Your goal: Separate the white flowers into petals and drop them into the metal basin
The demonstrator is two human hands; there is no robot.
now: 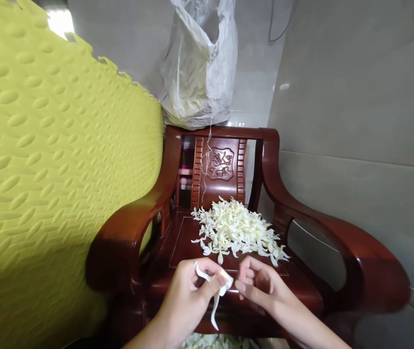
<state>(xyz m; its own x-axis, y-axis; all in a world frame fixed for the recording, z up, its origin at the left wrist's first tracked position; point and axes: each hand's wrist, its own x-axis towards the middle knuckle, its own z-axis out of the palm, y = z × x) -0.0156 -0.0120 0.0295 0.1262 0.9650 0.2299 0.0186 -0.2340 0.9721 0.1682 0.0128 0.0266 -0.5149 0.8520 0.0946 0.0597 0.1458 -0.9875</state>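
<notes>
"Fingers [212, 287] of the left hand [187, 291] are pinching a white blossom [226, 285], thumb on top."

"Does it hang free?"

"One slim petal dangles below the thumb, and another strip curls up beside the index finger."

"And the right hand [261, 287]?"

"Just beside the blossom, its fingers curled with the thumb near the index finger. Whether they grip anything, I can't tell."

"Where's all this happening?"

"Over the front edge of a dark red wooden chair [177, 237]. A loose heap of white flowers [236, 228] lies on its seat, just beyond the hands."

"Anything around it?"

"White bag [199, 82] at the top of the backrest, yellow mat [65, 160] standing along the left, and more pale flowers [207, 342] low down, beneath the hands."
</notes>
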